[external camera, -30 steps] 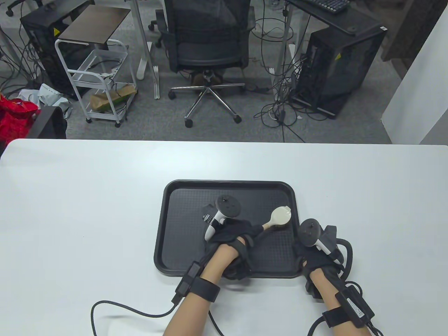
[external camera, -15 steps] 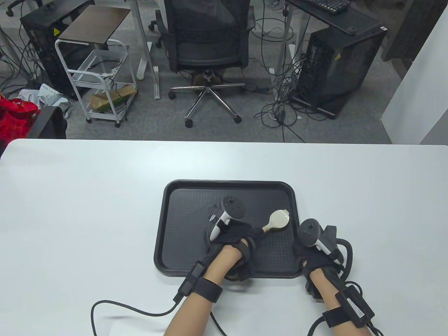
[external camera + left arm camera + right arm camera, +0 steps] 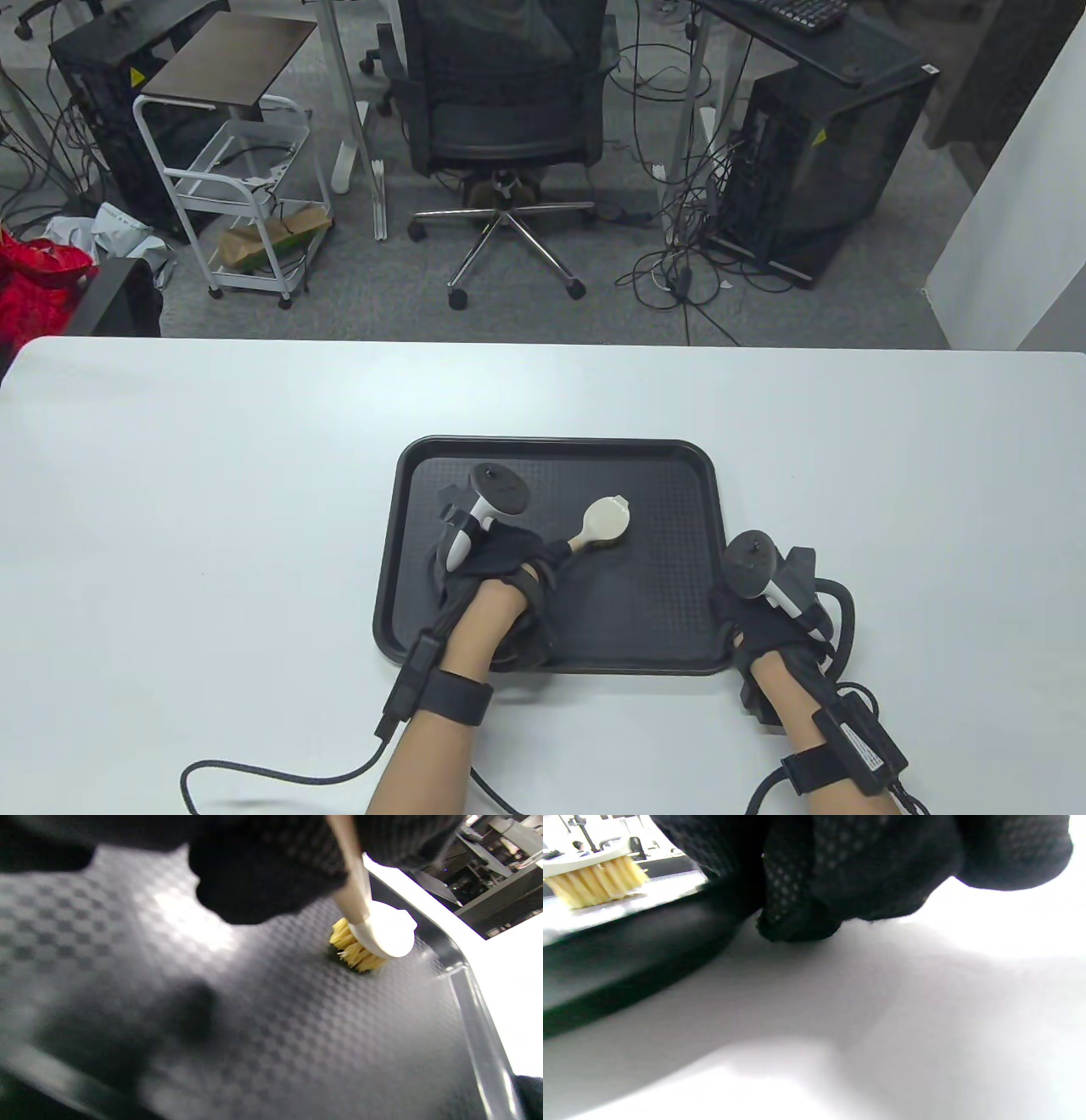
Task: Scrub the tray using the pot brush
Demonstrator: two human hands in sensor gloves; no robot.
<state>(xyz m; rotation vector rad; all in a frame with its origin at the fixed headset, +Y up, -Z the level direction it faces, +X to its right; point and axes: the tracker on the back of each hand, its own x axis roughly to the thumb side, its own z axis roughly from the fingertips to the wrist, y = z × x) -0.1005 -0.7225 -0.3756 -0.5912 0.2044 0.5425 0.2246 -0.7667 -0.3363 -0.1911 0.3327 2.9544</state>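
Now my left hand (image 3: 501,564), gripping the one cream round-headed pot brush (image 3: 604,519), has shifted leftward across the one black textured plastic tray (image 3: 556,446); bristles touch its floor. My right hand (image 3: 764,615) rests at the tray's right rim, grip indiscernible.

Room on the tray (image 3: 407,543)

Its right edge is blocked by the right hand (image 3: 759,607); its far edge is left unobstructed.
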